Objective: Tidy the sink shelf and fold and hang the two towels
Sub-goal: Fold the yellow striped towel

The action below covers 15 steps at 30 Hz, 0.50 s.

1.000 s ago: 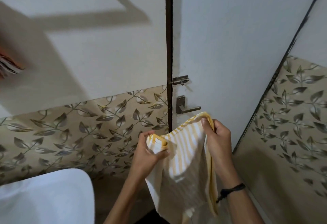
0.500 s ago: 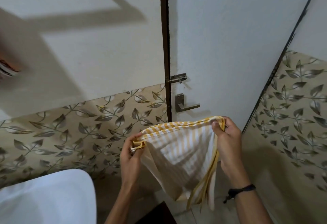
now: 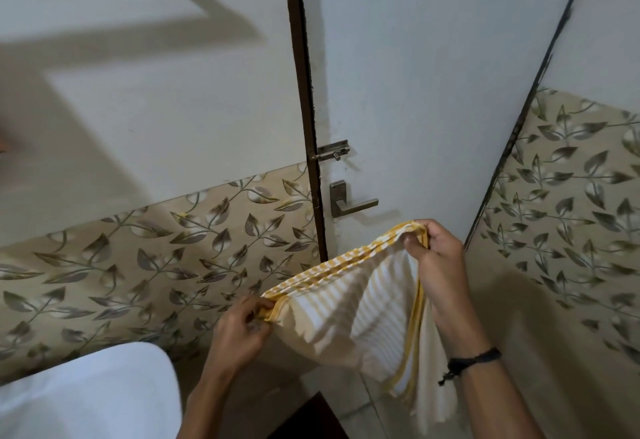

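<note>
Sink (image 3: 86, 400): white rim at lower left, well clear of the cloth. Shelf not in view.

Left hand (image 3: 239, 331): fingers curled, thumb and fingertips clamped on the lower-left corner of the towel (image 3: 346, 314), right on the yellow hem.

Towel: yellow-and-white striped, held in the air between both hands, in front of the door (image 3: 433, 92) and below the door handle (image 3: 349, 201). The top edge runs uphill from left to right. Several hem lines are stacked along the top and down the right side, so it's probably doubled already. The body sags in a belly and the tail hangs low on the right.

Right hand (image 3: 440, 265): fingers bunched tight on the upper-right corner, layers gathered in the pinch. Black wristband (image 3: 474, 359) on that wrist.

Likely step: squaring up for the next fold. To do it well:
- Raise the left hand or drop the right until the top edge is level.
- Pull the hands apart to take out the belly; thin cloth will crease wherever it's slack.
- Check the stacked hems line up before closing the fold, as the right-hand layers look splayed.
- Bring corner to corner and transfer the pinch without letting any layer go.
- Keep the tail off the floor.

No rail is identifiable in the frame, so the hang point is unknown.
</note>
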Each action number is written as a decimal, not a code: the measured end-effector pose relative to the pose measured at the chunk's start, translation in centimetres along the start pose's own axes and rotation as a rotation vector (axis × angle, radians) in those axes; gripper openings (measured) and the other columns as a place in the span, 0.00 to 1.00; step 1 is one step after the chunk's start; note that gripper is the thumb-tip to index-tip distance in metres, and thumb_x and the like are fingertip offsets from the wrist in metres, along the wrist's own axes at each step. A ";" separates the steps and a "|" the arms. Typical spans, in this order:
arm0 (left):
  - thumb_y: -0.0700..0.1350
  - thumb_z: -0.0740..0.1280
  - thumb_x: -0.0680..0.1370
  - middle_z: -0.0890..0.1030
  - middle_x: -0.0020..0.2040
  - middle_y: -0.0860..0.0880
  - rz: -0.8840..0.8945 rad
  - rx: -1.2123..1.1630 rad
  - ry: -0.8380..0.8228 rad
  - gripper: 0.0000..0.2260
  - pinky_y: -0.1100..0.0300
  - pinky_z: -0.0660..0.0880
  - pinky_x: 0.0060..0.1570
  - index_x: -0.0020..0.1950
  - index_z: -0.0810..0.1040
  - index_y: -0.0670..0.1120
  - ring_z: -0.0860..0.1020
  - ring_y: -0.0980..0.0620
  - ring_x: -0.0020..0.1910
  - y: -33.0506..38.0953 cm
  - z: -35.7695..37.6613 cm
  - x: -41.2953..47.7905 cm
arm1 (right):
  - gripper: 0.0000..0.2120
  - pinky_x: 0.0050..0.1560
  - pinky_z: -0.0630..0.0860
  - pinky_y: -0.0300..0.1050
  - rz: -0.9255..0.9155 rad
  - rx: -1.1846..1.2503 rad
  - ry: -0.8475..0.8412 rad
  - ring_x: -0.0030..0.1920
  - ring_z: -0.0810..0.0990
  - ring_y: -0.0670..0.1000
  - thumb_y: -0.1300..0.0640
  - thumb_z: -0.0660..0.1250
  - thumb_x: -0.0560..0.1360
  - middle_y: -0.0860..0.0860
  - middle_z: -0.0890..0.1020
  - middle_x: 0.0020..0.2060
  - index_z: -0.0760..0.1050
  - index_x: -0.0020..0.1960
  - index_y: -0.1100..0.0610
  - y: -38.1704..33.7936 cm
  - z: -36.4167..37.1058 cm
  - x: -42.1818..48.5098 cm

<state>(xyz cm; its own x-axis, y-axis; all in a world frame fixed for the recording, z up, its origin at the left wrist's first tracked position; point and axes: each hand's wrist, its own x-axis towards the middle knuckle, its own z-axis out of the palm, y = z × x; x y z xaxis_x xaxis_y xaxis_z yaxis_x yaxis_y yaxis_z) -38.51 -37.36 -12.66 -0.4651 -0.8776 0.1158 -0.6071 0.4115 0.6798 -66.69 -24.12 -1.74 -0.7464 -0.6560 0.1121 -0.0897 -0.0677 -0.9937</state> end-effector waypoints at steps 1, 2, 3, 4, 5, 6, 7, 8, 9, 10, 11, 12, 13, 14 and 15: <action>0.43 0.75 0.73 0.81 0.58 0.57 -0.017 0.008 -0.023 0.15 0.47 0.79 0.58 0.55 0.82 0.59 0.79 0.54 0.58 0.0 0.2 -0.1 | 0.09 0.46 0.75 0.39 -0.007 -0.003 -0.002 0.42 0.80 0.46 0.65 0.66 0.79 0.48 0.82 0.39 0.79 0.44 0.53 -0.1 0.0 0.1; 0.48 0.77 0.73 0.80 0.60 0.57 -0.023 0.018 -0.041 0.15 0.47 0.78 0.58 0.58 0.82 0.58 0.78 0.53 0.59 0.1 0.4 0.0 | 0.09 0.45 0.75 0.38 -0.012 -0.006 -0.008 0.41 0.80 0.45 0.65 0.66 0.79 0.48 0.82 0.39 0.79 0.44 0.54 -0.2 0.1 0.1; 0.51 0.77 0.73 0.78 0.60 0.58 -0.017 0.025 -0.058 0.17 0.49 0.78 0.57 0.61 0.82 0.56 0.78 0.53 0.58 0.1 0.7 0.0 | 0.08 0.45 0.75 0.37 -0.013 -0.007 -0.015 0.41 0.80 0.45 0.65 0.66 0.79 0.49 0.82 0.39 0.79 0.45 0.55 -0.3 0.2 0.1; 0.53 0.78 0.72 0.77 0.60 0.59 -0.010 0.029 -0.067 0.19 0.55 0.77 0.54 0.62 0.82 0.53 0.78 0.54 0.56 0.2 1.0 0.0 | 0.07 0.44 0.75 0.35 -0.012 -0.007 -0.018 0.41 0.80 0.44 0.65 0.66 0.79 0.49 0.82 0.39 0.80 0.45 0.56 -0.4 0.3 0.2; 0.52 0.78 0.72 0.76 0.59 0.60 0.001 0.046 -0.051 0.18 0.63 0.75 0.50 0.61 0.83 0.51 0.79 0.55 0.54 0.3 1.3 0.1 | 0.07 0.42 0.75 0.33 -0.013 -0.003 -0.015 0.40 0.80 0.44 0.65 0.66 0.79 0.49 0.82 0.39 0.80 0.46 0.56 -0.4 0.3 0.2; 0.49 0.79 0.72 0.76 0.55 0.60 0.026 0.079 -0.008 0.15 0.69 0.71 0.46 0.57 0.85 0.50 0.79 0.55 0.50 0.5 1.6 0.1 | 0.07 0.41 0.75 0.31 -0.015 -0.001 -0.007 0.39 0.79 0.43 0.65 0.66 0.79 0.49 0.82 0.38 0.80 0.46 0.56 -0.4 0.2 0.3; 0.46 0.80 0.71 0.76 0.51 0.60 0.052 0.125 0.043 0.10 0.72 0.68 0.42 0.51 0.85 0.49 0.80 0.54 0.46 0.5 1.8 0.0 | 0.08 0.40 0.74 0.30 -0.016 0.000 0.005 0.39 0.79 0.42 0.65 0.66 0.79 0.48 0.82 0.38 0.80 0.45 0.55 -0.4 0.1 0.4; 0.43 0.80 0.71 0.77 0.47 0.61 0.065 0.150 0.083 0.07 0.73 0.66 0.39 0.45 0.84 0.50 0.79 0.55 0.42 0.5 1.8 0.0 | 0.08 0.40 0.74 0.29 -0.015 0.001 0.019 0.38 0.79 0.41 0.65 0.66 0.79 0.47 0.82 0.38 0.80 0.44 0.54 -0.4 -0.2 0.5; 0.41 0.79 0.71 0.77 0.44 0.61 0.056 0.150 0.118 0.08 0.73 0.65 0.38 0.41 0.82 0.52 0.77 0.58 0.39 0.5 1.7 -0.1 | 0.09 0.41 0.74 0.30 -0.014 0.003 0.032 0.39 0.79 0.40 0.65 0.66 0.79 0.46 0.82 0.38 0.79 0.44 0.54 -0.3 -0.5 0.6; 0.40 0.79 0.71 0.79 0.41 0.60 0.030 0.127 0.145 0.12 0.70 0.68 0.36 0.38 0.78 0.54 0.76 0.60 0.38 0.3 1.5 -0.2 | 0.10 0.42 0.74 0.31 -0.012 0.006 0.047 0.39 0.80 0.41 0.66 0.66 0.79 0.45 0.82 0.38 0.80 0.44 0.53 -0.3 -1.0 0.8; 0.40 0.78 0.72 0.80 0.39 0.58 -0.003 0.076 0.162 0.13 0.64 0.72 0.35 0.37 0.77 0.54 0.77 0.59 0.37 0.2 1.3 -0.3 | 0.11 0.44 0.74 0.32 -0.010 0.008 0.062 0.40 0.80 0.41 0.66 0.66 0.79 0.45 0.82 0.38 0.80 0.43 0.53 -0.3 -1.4 0.9; 0.39 0.77 0.73 0.82 0.37 0.56 -0.039 -0.007 0.178 0.13 0.58 0.77 0.35 0.37 0.78 0.53 0.80 0.57 0.36 0.3 0.9 -0.3 | 0.11 0.45 0.74 0.34 -0.008 0.010 0.075 0.40 0.80 0.42 0.67 0.66 0.79 0.45 0.82 0.38 0.80 0.43 0.53 -0.2 -1.8 1.0; 0.38 0.77 0.73 0.83 0.36 0.54 -0.067 -0.105 0.187 0.11 0.54 0.80 0.35 0.37 0.79 0.52 0.82 0.55 0.36 0.4 0.6 -0.3 | 0.12 0.45 0.74 0.35 -0.006 0.009 0.088 0.41 0.80 0.42 0.67 0.65 0.79 0.45 0.82 0.38 0.79 0.42 0.53 -0.1 -2.2 1.0; 0.36 0.76 0.73 0.84 0.36 0.53 -0.078 -0.202 0.196 0.10 0.54 0.81 0.36 0.38 0.81 0.49 0.84 0.53 0.37 0.6 0.3 -0.3 | 0.12 0.46 0.74 0.36 -0.003 0.008 0.102 0.40 0.80 0.42 0.67 0.65 0.79 0.46 0.82 0.38 0.79 0.42 0.53 -0.1 -2.6 1.1; 0.35 0.76 0.73 0.85 0.38 0.53 -0.082 -0.289 0.202 0.08 0.57 0.82 0.37 0.40 0.81 0.46 0.84 0.52 0.39 0.9 -0.1 -0.2 | 0.12 0.45 0.74 0.35 0.000 0.005 0.116 0.39 0.79 0.41 0.67 0.65 0.79 0.46 0.81 0.37 0.79 0.41 0.53 0.0 -2.9 1.2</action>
<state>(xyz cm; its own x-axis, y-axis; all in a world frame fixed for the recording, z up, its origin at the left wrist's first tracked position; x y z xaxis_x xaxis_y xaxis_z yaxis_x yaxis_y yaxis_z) -38.94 -36.83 -12.02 -0.2683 -0.9476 0.1733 -0.4161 0.2763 0.8663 -69.50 -22.74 -1.62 -0.8176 -0.5649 0.1117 -0.0864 -0.0715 -0.9937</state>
